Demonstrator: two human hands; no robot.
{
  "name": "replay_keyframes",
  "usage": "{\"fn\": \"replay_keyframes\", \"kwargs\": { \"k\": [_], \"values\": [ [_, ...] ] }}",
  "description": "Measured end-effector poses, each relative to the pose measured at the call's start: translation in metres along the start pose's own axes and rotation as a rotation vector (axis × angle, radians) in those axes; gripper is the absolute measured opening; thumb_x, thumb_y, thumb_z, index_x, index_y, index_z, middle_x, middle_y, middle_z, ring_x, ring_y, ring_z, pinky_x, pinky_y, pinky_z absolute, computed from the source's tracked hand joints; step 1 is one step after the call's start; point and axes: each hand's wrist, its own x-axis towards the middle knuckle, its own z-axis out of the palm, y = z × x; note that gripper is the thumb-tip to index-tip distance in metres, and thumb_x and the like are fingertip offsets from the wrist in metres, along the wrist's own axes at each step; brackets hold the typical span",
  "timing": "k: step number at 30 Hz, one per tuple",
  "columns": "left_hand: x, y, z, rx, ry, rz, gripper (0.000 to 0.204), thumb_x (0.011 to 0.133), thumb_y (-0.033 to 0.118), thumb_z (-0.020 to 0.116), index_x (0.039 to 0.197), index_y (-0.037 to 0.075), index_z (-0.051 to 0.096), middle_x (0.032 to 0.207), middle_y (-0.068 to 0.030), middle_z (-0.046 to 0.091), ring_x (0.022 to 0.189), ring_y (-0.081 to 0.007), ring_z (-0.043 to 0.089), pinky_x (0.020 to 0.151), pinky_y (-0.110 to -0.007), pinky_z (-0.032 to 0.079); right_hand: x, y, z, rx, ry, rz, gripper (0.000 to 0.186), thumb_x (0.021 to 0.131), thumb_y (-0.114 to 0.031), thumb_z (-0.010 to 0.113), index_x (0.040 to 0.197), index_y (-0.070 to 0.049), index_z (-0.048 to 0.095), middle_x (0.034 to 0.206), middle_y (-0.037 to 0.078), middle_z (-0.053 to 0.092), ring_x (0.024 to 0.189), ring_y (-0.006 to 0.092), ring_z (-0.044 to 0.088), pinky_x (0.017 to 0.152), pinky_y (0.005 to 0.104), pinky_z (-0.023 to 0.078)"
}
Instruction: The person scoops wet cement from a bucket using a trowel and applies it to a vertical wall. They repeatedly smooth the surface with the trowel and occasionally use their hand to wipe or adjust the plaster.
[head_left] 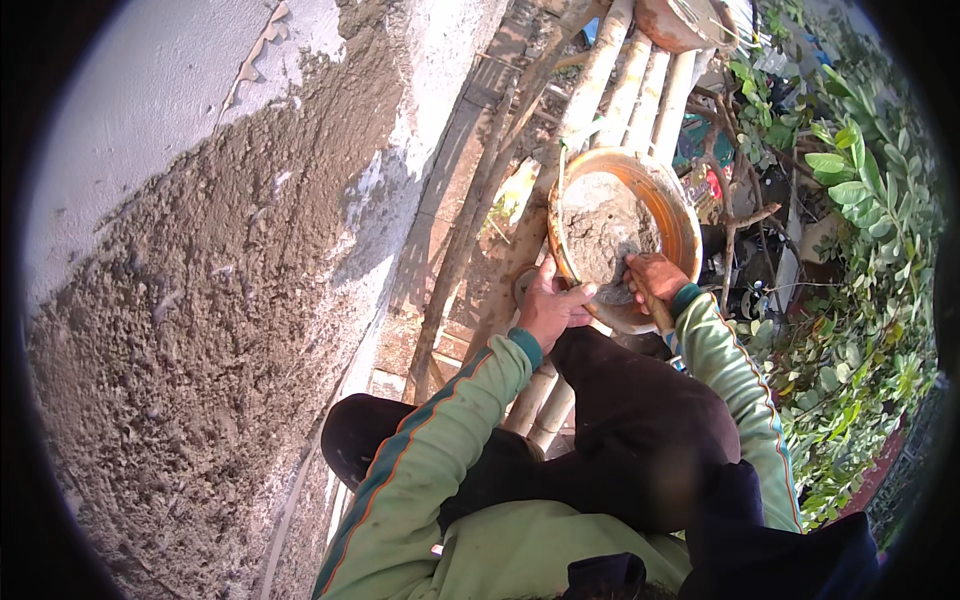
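Note:
A round orange-brown basin stands on bamboo poles in front of me, partly filled with wet grey mortar. My left hand grips the basin's near-left rim, the thumb lying over the edge. Over the near-right part of the basin, my right hand is closed round the wooden handle of a trowel. The trowel's blade is mostly hidden by the hand and the mortar.
On the left rises a wall with rough, wet-looking mortar and a paler upper part. Bamboo poles run forward to a second bucket-like container. Leafy plants and bare branches crowd the right side.

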Motion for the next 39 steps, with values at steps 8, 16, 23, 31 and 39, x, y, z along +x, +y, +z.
{"fn": "replay_keyframes", "kwargs": {
  "k": [8,16,23,31,39],
  "values": [
    [0.002,0.000,-0.006,0.002,0.006,-0.011,0.063,0.091,0.010,0.073,0.145,0.012,0.040,0.115,-0.0084,0.068,0.086,-0.0178,0.071,0.068,-0.032,0.061,-0.104,-0.035,0.026,-1.409,0.326,-0.461,0.032,0.100,-0.034,0.058,0.104,-0.003,0.060,0.090,0.019,0.070,0.084,0.0377,0.071,0.072,0.0500,0.055],
    [0.002,0.017,-0.017,0.047,-0.045,-0.097,0.069,0.091,0.007,0.073,0.149,0.013,0.036,0.115,-0.0082,0.068,0.089,-0.0182,0.070,0.072,-0.033,0.061,-0.132,-0.122,-0.001,-1.773,1.137,-0.606,0.014,0.089,-0.017,0.059,0.086,-0.011,0.072,0.088,0.011,0.071,0.081,0.0254,0.071,0.068,0.0418,0.051],
    [0.001,0.011,-0.019,0.042,-0.014,-0.056,0.078,0.090,0.006,0.074,0.155,0.011,0.031,0.115,-0.0103,0.068,0.095,-0.0192,0.069,0.073,-0.034,0.061,-0.050,-0.074,0.056,-1.809,0.698,-0.596,0.009,0.083,-0.014,0.064,0.087,-0.006,0.066,0.075,0.010,0.067,0.073,0.0252,0.071,0.058,0.0412,0.051],
    [0.000,0.010,-0.031,0.007,-0.061,-0.082,0.080,0.089,0.013,0.077,0.156,0.015,0.032,0.123,-0.0092,0.068,0.097,-0.0215,0.070,0.079,-0.035,0.061,-0.169,-0.120,0.041,-1.865,0.828,-0.649,0.014,0.088,-0.015,0.060,0.082,-0.008,0.070,0.080,0.008,0.069,0.082,0.0231,0.070,0.074,0.0390,0.049],
    [0.011,0.010,-0.032,-0.039,-0.078,-0.057,0.084,0.087,0.004,0.077,0.157,0.014,0.031,0.112,-0.0089,0.067,0.088,-0.0189,0.070,0.066,-0.033,0.062,-0.107,-0.085,0.113,-2.250,0.650,-0.865,0.018,0.084,-0.023,0.060,0.085,-0.007,0.069,0.079,0.009,0.063,0.081,0.0242,0.062,0.079,0.0427,0.042]
  ]
}}
